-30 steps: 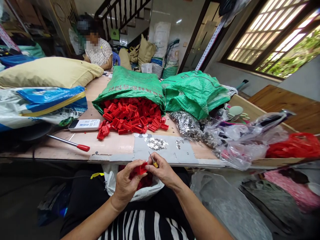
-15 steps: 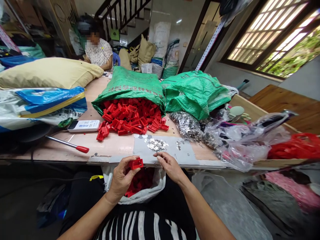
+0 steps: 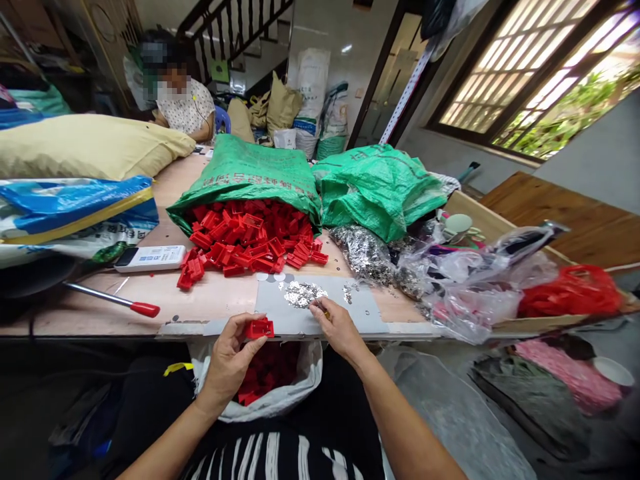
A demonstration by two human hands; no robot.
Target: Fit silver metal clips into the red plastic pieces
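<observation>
1 held red pc [image 3: 261, 327], 2 big grn sacks [image 3: 260, 167], 2 loose silvery piles [image 3: 303, 294], 1 red-ended lever [image 3: 145, 309].

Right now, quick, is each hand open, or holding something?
Left hand: closed, holding a red plastic part.
Right hand: closed, holding a small yellow-handled tool by the silver pieces.

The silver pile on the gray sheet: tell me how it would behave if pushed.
The silver pieces look small and flat, so each is probably light and apt to slide rather than roll. They lie loose in a heap, so a push would likely spread them across the gray sheet.
</observation>
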